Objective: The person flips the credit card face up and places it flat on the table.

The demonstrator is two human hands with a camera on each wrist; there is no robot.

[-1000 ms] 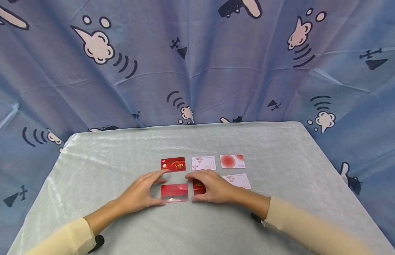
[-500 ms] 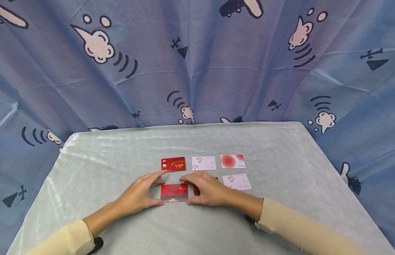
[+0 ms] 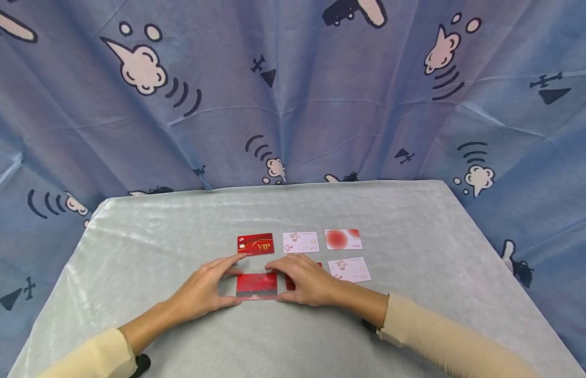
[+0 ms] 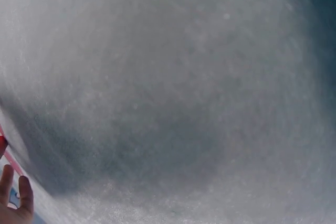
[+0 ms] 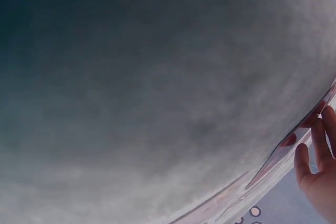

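Observation:
A red card with a grey stripe (image 3: 257, 282) lies flat on the cloth, front left in the head view. My left hand (image 3: 208, 286) is at its left side, fingers spread and thumb tip by the near left corner. On the other side, my right hand (image 3: 309, 283) has its thumb at the near right corner and its fingertips by the far right corner. Beneath the right hand, a dark red card (image 3: 290, 283) is mostly hidden. The wrist views show only some fingers at their edges; contact with the striped card is hard to make out.
Behind lie a red VIP card (image 3: 255, 244), a white floral card (image 3: 300, 242) and a white card with red circles (image 3: 343, 239). Another white floral card (image 3: 349, 270) sits right of my right hand. A patterned blue curtain (image 3: 321, 142) hangs beyond the pale tablecloth (image 3: 406, 236).
My right hand has shifted left, from over the dark red card to the striped card's right edge. The left hand has stayed nearly still. Little differs over the last half second.

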